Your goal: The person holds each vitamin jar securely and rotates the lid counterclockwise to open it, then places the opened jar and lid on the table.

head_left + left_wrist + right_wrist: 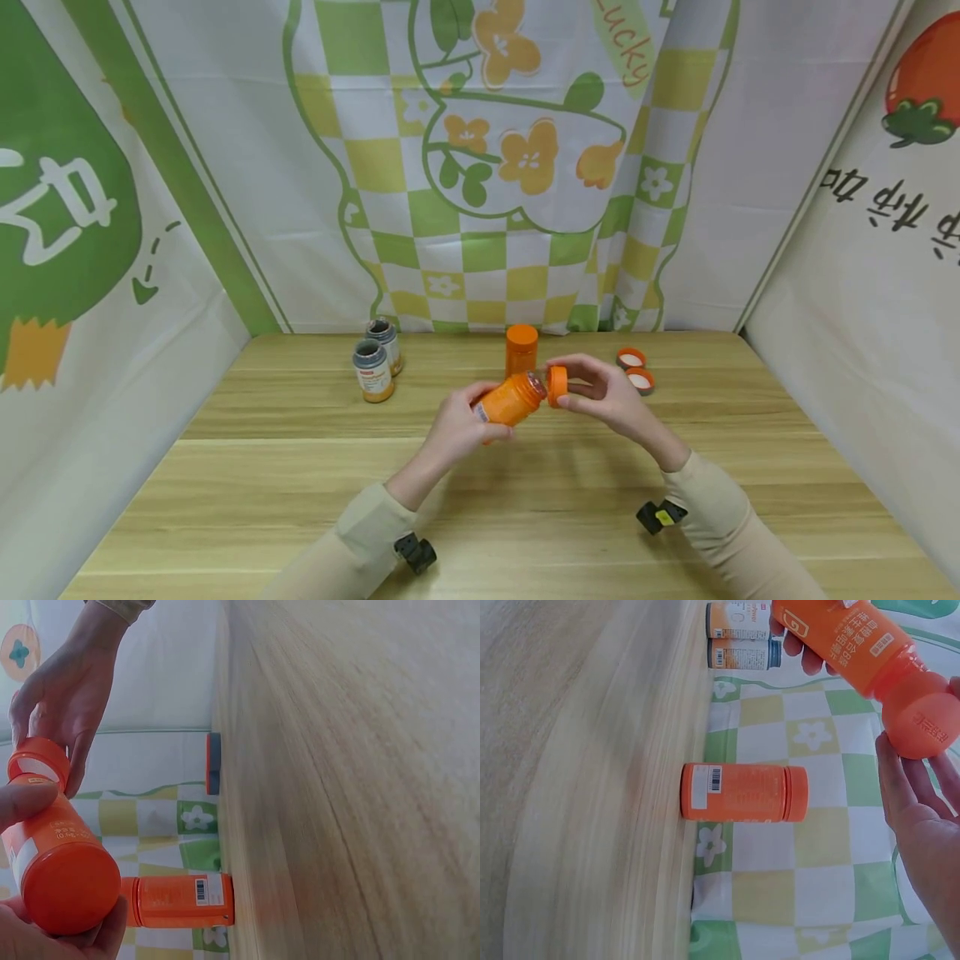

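My left hand [461,423] grips an orange bottle [508,402], tilted with its mouth up to the right and held above the table. My right hand [611,398] pinches an orange cap [557,387] just off the bottle's mouth in the head view. In the left wrist view the cap [39,761] shows its pale inside near the bottle's neck. Behind them a second orange bottle [739,793] stands upright on the table with its cap on.
At the left back stand two uncapped jars [373,372] with grey necks and pale labels. Two loose caps [640,382], orange with white insides, lie at the right back. A printed curtain [502,275] hangs behind the wooden table [525,517].
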Demonstrator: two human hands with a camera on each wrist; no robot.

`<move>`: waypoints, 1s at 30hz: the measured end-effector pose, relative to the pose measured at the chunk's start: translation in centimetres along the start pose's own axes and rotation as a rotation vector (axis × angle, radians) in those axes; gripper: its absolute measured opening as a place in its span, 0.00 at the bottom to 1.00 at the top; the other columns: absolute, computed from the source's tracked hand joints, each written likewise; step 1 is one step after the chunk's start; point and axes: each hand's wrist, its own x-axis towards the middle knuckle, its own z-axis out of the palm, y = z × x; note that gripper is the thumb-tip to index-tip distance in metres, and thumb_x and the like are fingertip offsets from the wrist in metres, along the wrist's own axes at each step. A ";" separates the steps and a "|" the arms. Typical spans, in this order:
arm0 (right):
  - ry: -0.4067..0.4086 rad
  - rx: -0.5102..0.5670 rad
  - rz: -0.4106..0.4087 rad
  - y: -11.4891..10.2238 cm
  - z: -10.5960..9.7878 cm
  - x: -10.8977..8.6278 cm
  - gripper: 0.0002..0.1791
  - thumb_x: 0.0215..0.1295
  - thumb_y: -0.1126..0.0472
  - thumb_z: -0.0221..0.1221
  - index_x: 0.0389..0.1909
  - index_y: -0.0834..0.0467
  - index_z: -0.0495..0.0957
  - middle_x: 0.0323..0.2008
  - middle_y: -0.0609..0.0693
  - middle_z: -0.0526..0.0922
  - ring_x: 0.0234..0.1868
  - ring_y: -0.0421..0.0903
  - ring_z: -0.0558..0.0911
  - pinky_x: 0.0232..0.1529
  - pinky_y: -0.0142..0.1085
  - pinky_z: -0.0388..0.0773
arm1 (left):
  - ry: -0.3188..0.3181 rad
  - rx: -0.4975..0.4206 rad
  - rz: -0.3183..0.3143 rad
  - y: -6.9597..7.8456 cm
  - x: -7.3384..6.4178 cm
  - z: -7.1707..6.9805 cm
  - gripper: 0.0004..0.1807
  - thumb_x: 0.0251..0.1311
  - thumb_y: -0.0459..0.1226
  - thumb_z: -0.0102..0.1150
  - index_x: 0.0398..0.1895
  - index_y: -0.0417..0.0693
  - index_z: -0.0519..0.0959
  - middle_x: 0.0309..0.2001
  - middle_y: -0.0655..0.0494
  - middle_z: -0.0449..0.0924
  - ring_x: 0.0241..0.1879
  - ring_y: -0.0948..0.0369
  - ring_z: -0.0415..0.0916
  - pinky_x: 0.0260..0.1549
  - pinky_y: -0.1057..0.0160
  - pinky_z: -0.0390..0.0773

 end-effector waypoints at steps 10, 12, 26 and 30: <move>0.041 -0.027 0.013 0.4 -0.6 -0.2 0.27 0.60 0.67 0.61 0.60 0.68 0.67 0.55 0.55 0.77 0.51 0.43 0.80 0.48 0.37 0.79 | 0.068 -0.006 -0.023 -0.3 0.2 -0.4 0.34 0.32 0.35 0.77 0.52 0.45 0.78 0.43 0.50 0.81 0.39 0.58 0.75 0.40 0.59 0.75; 0.049 -0.026 0.012 0.5 -0.6 -0.2 0.27 0.60 0.67 0.62 0.60 0.67 0.68 0.56 0.60 0.75 0.51 0.42 0.80 0.48 0.36 0.79 | 0.080 0.002 -0.020 -0.3 0.2 -0.5 0.35 0.33 0.35 0.77 0.52 0.44 0.78 0.44 0.49 0.81 0.41 0.57 0.76 0.42 0.57 0.76; 0.072 0.001 0.003 1.4 -1.2 -0.5 0.26 0.58 0.71 0.61 0.57 0.69 0.65 0.57 0.69 0.70 0.56 0.41 0.77 0.51 0.33 0.77 | 0.180 0.049 -0.006 -1.1 0.5 -1.4 0.34 0.33 0.35 0.78 0.51 0.45 0.79 0.46 0.49 0.80 0.44 0.55 0.76 0.46 0.53 0.74; 0.075 -0.003 0.019 1.6 -1.4 -0.6 0.26 0.58 0.70 0.62 0.56 0.69 0.64 0.57 0.68 0.70 0.56 0.42 0.77 0.52 0.33 0.77 | 0.193 0.031 -0.025 -1.4 0.4 -1.9 0.34 0.34 0.35 0.77 0.52 0.45 0.78 0.45 0.49 0.80 0.43 0.55 0.76 0.46 0.53 0.75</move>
